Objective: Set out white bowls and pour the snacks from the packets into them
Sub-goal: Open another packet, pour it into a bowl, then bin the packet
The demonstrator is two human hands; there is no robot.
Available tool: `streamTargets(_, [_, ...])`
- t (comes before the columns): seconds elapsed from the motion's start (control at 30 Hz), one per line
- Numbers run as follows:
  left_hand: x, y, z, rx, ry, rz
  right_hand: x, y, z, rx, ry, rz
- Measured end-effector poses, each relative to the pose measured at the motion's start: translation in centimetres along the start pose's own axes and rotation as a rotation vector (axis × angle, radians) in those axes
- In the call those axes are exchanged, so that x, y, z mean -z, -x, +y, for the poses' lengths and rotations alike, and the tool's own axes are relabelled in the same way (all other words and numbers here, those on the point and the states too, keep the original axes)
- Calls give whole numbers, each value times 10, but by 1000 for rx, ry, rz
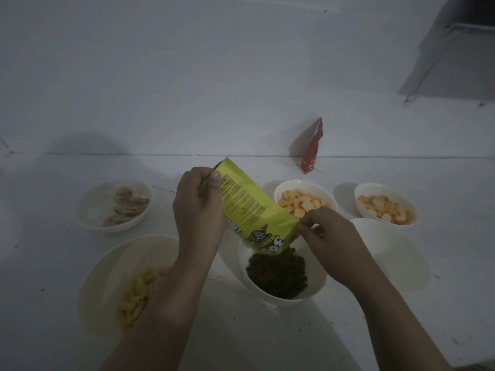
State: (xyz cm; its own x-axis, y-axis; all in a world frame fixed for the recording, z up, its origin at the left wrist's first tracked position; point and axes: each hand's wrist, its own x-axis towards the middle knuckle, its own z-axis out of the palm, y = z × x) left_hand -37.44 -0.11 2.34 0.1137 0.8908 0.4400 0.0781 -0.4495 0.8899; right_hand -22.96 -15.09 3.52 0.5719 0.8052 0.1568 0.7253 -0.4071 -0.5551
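Note:
A yellow-green snack packet (249,207) is tipped mouth-down over a white bowl (316,286) holding dark brown snacks (278,274). My left hand (198,207) grips the packet's upper end. My right hand (329,236) pinches the packet's lower corner at its mouth. Behind it, two white bowls of orange and pale square crackers (304,203) (385,208) stand side by side. A bowl of yellow tube snacks (139,293) sits at the near left, partly under my left forearm. Another bowl with brownish pieces (126,207) is at the far left.
An empty white bowl (399,258) stands at the right, partly behind my right wrist. A red packet (312,149) leans against the white wall at the back. A grey cabinet corner (455,52) is at the upper right. The lighting is dim.

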Motion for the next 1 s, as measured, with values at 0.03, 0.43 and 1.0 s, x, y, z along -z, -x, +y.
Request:
streamTargets(0.03, [1, -1, 0, -6, -1, 5, 1, 0, -1, 5, 0, -7])
streamTargets(0.43, [8, -7, 4, -77, -34, 11, 7, 0, -9, 21, 22, -75])
streamTargets(1.0, [2, 7, 2, -159, -44, -175, -22, 4, -13, 1, -318, 153])
